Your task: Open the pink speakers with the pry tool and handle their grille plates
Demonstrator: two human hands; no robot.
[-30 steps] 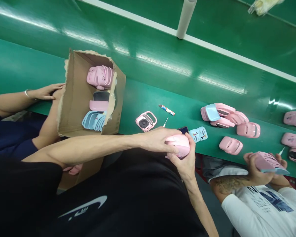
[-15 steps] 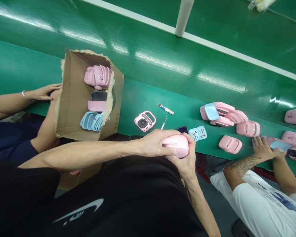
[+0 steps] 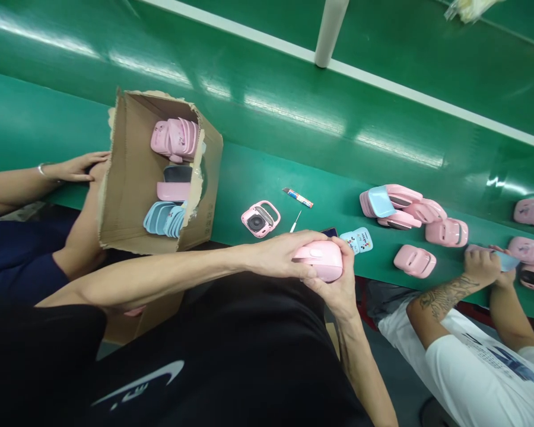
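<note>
My left hand [image 3: 276,255] and my right hand [image 3: 338,287] are both closed around a glossy pink plastic speaker housing [image 3: 323,261], held over the table's near edge. Left fingers wrap its left side, and right fingers its right side and underside. Just beyond lie a dark flat rectangular object [image 3: 330,232], partly hidden by my fingers, and a light blue printed panel [image 3: 356,241]. A thin white-handled tool [image 3: 296,221] rests ahead of my left hand. Further left sits an opened pink case with a round speaker [image 3: 255,222] and a carry handle.
A torn cardboard box [image 3: 133,178] holds pink and blue panels. A small labelled stick-like item [image 3: 298,197] lies on the green table [image 3: 249,166]. Pink housings [image 3: 415,261] stand at right. Co-workers' arms reach in from the left [image 3: 71,169] and right [image 3: 445,299].
The pink housing has turned slightly in my hands, showing more of its near side. At right, the co-worker's hand has shifted on a pink and blue piece.
</note>
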